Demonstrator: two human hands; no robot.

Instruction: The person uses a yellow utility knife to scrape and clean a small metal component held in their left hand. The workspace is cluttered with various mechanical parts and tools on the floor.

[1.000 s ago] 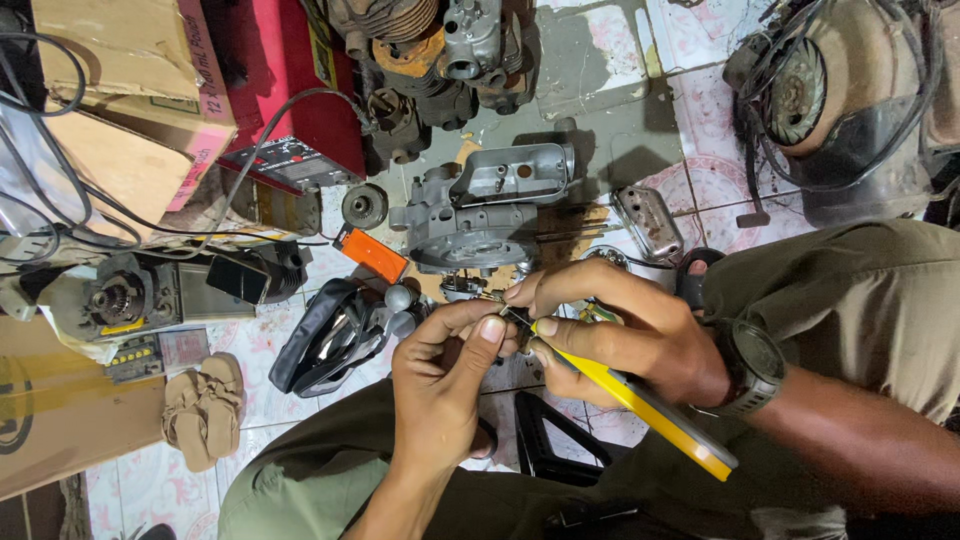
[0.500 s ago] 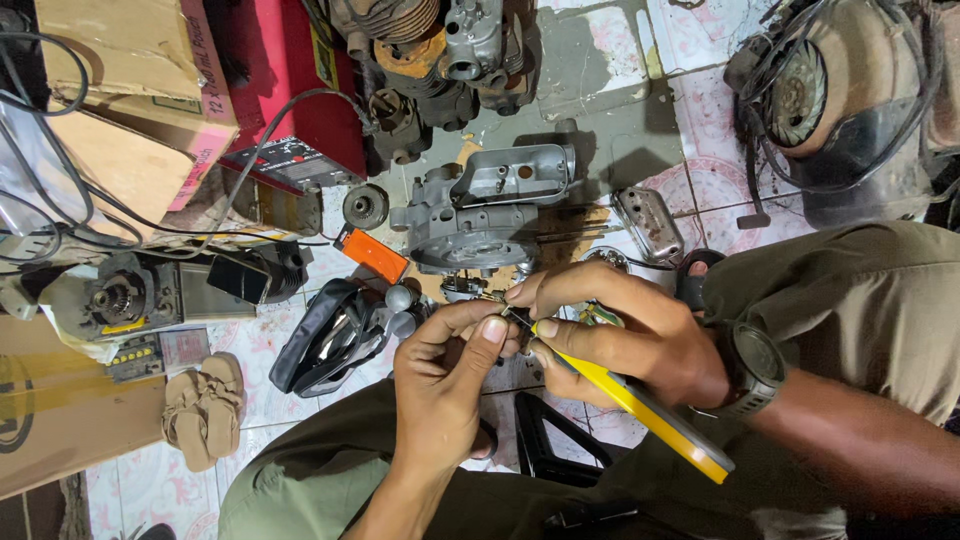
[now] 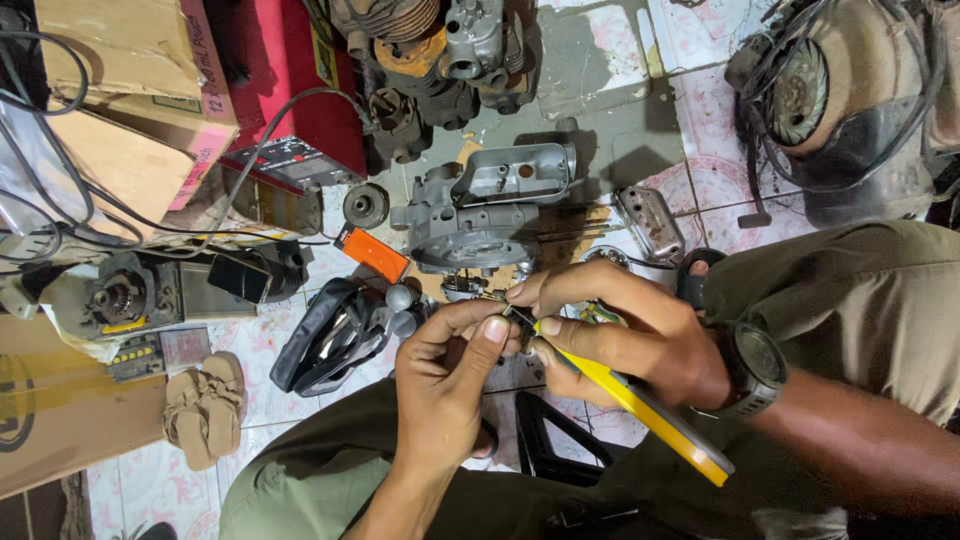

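**Two hands work a small part with a yellow-handled tool above a grey engine casing**

A small dark part [image 3: 497, 312], too tiny to identify, sits pinched between the thumb and forefinger of the left hand [image 3: 450, 375]. It is held just below the grey metal engine casing [image 3: 480, 215] that lies on the tiled floor [image 3: 640, 90]. The pinch is tight and the other fingers are curled in, which seems to steady the piece so the tool can bear on it.

The right hand [image 3: 625, 335] is closed around a yellow-handled tool [image 3: 640, 405], probably a screwdriver. Its thin tip meets the part, while the handle angles down and away from the casing toward the person's lap. The grip sits close to the tip, which likely gives finer control. A dark wristwatch [image 3: 757, 368] is on that wrist.

Just left of the casing lie an orange tag-like piece [image 3: 372, 253] and a small round metal wheel [image 3: 366, 205]. Below and left of the casing is a black moulded cover [image 3: 325, 340]. Farther left are a pair of tan sandals [image 3: 205, 405] and cardboard boxes [image 3: 120, 90]. Above the casing stand a red box [image 3: 285, 80] and rusty engine cylinders [image 3: 420, 50]. Well to the right of it sits a round engine housing wrapped in cables [image 3: 840, 110].
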